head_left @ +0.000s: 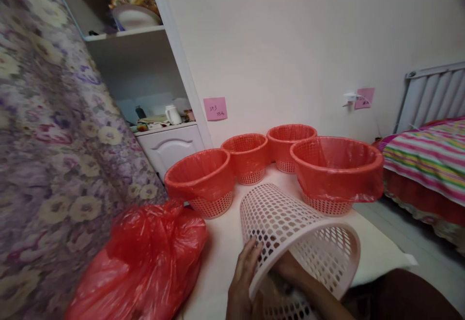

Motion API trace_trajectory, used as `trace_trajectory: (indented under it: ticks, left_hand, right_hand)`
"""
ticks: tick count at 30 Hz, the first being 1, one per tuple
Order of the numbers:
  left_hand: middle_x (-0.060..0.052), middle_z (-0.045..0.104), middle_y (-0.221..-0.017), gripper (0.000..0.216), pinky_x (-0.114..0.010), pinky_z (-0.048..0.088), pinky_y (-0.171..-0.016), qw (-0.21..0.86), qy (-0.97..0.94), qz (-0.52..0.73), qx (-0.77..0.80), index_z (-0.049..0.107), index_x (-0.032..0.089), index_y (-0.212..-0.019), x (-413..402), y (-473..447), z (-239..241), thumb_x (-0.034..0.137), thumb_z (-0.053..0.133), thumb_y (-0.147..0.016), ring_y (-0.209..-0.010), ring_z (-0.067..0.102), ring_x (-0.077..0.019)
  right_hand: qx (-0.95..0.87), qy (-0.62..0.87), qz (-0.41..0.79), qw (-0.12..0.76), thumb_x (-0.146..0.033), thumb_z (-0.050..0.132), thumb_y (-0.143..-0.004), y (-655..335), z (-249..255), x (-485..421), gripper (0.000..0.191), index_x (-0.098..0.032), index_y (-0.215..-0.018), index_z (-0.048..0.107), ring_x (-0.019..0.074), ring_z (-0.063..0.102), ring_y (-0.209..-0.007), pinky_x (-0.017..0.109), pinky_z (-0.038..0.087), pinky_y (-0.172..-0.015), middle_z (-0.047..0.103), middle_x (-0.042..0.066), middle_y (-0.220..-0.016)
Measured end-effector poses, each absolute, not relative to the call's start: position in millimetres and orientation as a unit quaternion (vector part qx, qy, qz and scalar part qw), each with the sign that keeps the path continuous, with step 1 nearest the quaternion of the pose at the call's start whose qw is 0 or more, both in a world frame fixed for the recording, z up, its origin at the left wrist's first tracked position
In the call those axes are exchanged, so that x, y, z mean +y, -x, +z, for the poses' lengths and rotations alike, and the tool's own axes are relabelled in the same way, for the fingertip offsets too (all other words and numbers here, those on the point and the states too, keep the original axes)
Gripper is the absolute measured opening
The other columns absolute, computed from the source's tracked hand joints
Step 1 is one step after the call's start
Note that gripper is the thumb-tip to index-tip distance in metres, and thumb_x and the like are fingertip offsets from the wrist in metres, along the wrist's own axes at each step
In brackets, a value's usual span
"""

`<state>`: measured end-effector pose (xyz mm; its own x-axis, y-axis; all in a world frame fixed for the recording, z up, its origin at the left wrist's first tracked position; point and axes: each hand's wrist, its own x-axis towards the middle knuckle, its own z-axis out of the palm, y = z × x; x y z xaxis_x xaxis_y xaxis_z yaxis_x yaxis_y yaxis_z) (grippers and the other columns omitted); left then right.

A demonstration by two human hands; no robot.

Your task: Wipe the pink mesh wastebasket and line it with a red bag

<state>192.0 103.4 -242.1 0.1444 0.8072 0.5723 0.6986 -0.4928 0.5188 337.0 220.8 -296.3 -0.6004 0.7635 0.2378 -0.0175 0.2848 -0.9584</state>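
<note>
A pale pink mesh basket lies tilted on its side at the near edge of a white table, its open mouth toward me. My left hand rests against its outer wall by the rim, fingers pressed on the mesh and steadying it. My right hand reaches in at the mouth from below, its fingers hidden behind the mesh. Beyond stand several similar baskets lined with red plastic bags: a front left basket, two smaller back baskets, and a right basket.
A bundle of red plastic bags lies at the table's near left. Floral fabric fills the left side. A white cupboard stands behind it, and a bed with a striped cover sits at the right below a radiator.
</note>
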Motion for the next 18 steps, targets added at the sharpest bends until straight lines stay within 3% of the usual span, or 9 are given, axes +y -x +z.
trace_trajectory:
  ticks: [4,10,14,18]
  left_hand:
    - [-0.009,0.037,-0.154,0.058,-0.05,0.035,-0.114,0.06,-0.74,0.431,0.512,0.031,0.031,-0.148,101,-193,-241,0.019,0.04,-0.091,-0.144,0.033,-0.0241]
    - [-0.006,0.042,-0.148,0.079,-0.055,0.033,-0.115,0.082,-0.72,0.445,0.527,0.041,0.034,-0.141,109,-199,-211,-0.004,0.035,-0.072,-0.14,0.038,-0.0215]
    - [-0.01,0.05,-0.143,0.08,-0.052,0.036,-0.114,0.114,-0.689,0.436,0.568,0.038,0.024,-0.142,112,-205,-196,-0.004,0.039,-0.067,-0.135,0.045,-0.0209]
    - [-0.009,0.05,-0.146,0.063,-0.05,0.037,-0.114,0.094,-0.694,0.456,0.549,0.041,0.024,-0.142,111,-202,-218,0.009,0.045,-0.081,-0.137,0.044,-0.0228]
  right_hand:
    - [-0.727,0.2,0.583,0.304,-0.042,0.075,-0.066,-382,-321,185,0.032,-0.022,-0.09,0.074,0.0271,0.067,-0.095,0.041,0.051,-0.088,0.074,0.005,-0.098]
    - [-0.743,0.158,0.613,0.219,-0.039,0.069,-0.071,-437,-295,158,0.024,-0.029,-0.092,0.076,0.0266,0.068,-0.097,0.037,0.05,-0.089,0.076,0.003,-0.098]
    - [-0.69,0.271,0.558,0.373,-0.031,0.064,-0.072,-435,-257,183,0.029,-0.027,-0.099,0.072,0.0301,0.068,-0.096,0.043,0.053,-0.086,0.075,0.006,-0.099]
    - [-0.673,0.386,0.398,0.49,-0.037,0.062,-0.084,-414,-236,214,0.034,-0.024,-0.116,0.066,0.0303,0.063,-0.108,0.052,0.049,-0.096,0.07,0.008,-0.115]
